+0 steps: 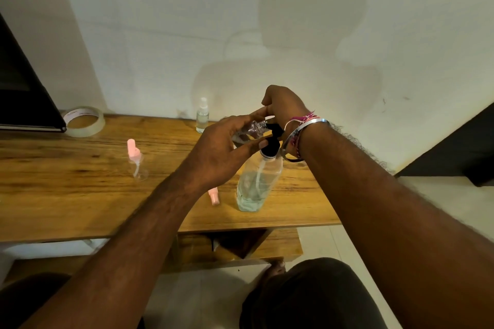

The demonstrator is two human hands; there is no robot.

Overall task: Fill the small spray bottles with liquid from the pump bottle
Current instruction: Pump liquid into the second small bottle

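Head view: pump bottle [258, 184], clear with a black pump head and partly filled with pale liquid, stood upright near the front edge of the wooden desk [80, 195]. Left hand [222, 149] gripped a small clear spray bottle [254, 127], uncapped and tilted on its side, with its neck just beside the black pump nozzle. Right hand [283, 104], wearing a metal bangle [302, 131] and pink threads at the wrist, was curled over the pump head from above; its fingers were largely hidden behind the wrist. Pink sprayer cap [214, 196] lay on the desk just left of the pump bottle's base. Second small bottle [136, 160] with a pink sprayer stood well to the left; a third, with a white sprayer [202, 116], stood near the wall. Tape roll [83, 121] lay at the far left.
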